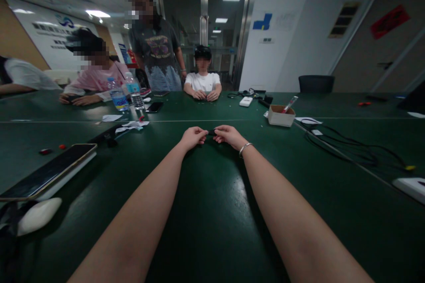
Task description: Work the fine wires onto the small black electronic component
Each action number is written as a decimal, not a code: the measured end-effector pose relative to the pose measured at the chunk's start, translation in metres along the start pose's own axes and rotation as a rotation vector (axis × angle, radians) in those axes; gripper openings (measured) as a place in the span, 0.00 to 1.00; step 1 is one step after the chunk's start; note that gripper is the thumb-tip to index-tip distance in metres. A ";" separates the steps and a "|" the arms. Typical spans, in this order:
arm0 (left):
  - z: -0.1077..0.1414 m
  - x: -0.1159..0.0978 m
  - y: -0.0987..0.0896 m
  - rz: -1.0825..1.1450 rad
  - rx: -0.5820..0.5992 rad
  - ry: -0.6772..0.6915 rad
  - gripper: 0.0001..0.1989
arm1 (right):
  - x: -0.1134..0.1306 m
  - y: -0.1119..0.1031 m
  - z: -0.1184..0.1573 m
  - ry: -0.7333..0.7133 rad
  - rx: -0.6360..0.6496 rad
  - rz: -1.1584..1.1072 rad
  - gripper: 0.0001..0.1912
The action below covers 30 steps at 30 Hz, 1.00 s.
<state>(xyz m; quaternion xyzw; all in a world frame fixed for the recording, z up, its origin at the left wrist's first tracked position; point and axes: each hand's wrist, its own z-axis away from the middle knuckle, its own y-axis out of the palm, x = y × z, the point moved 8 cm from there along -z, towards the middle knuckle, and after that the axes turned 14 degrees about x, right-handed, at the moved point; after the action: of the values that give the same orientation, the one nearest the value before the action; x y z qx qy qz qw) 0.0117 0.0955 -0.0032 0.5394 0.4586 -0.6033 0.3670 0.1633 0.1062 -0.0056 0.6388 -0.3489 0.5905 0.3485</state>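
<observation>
Both my arms reach forward over a dark green table (206,212). A small black object (211,132) is pinched between my two hands; its kind is too small to make out. My left hand (194,138) closes thumb and fingertips at its left end, where a tiny pale bit shows. My right hand (229,136), with a silver bracelet (245,149) on the wrist, grips the right end of the object. The fingers of both hands partly hide it, and the hands are close together just above or on the tabletop.
To the left lie a phone (53,172) on a white box and a white computer mouse (40,216). Water bottles (117,95) stand farther back. A small cardboard box (281,116) and black cables (352,141) are on the right. Several people sit or stand across the table.
</observation>
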 end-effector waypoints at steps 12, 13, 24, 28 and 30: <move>-0.007 0.006 -0.005 0.009 -0.001 -0.019 0.15 | 0.006 0.002 0.002 -0.070 0.035 0.043 0.10; -0.007 0.006 -0.005 0.005 -0.002 -0.023 0.16 | 0.006 0.002 0.002 -0.072 0.036 0.046 0.10; -0.008 0.006 -0.005 -0.052 0.010 -0.031 0.18 | 0.007 0.004 0.004 -0.086 0.056 0.042 0.13; -0.007 0.005 -0.005 -0.088 0.001 -0.035 0.20 | 0.009 0.005 0.005 -0.100 0.061 0.052 0.13; -0.007 0.005 -0.006 -0.110 -0.003 -0.033 0.20 | 0.009 0.005 0.005 -0.100 0.063 0.059 0.14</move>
<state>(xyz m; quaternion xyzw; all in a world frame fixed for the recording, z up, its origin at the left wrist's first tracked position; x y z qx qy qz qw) 0.0077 0.1047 -0.0072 0.5028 0.4824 -0.6306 0.3416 0.1620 0.0991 0.0034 0.6675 -0.3660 0.5786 0.2929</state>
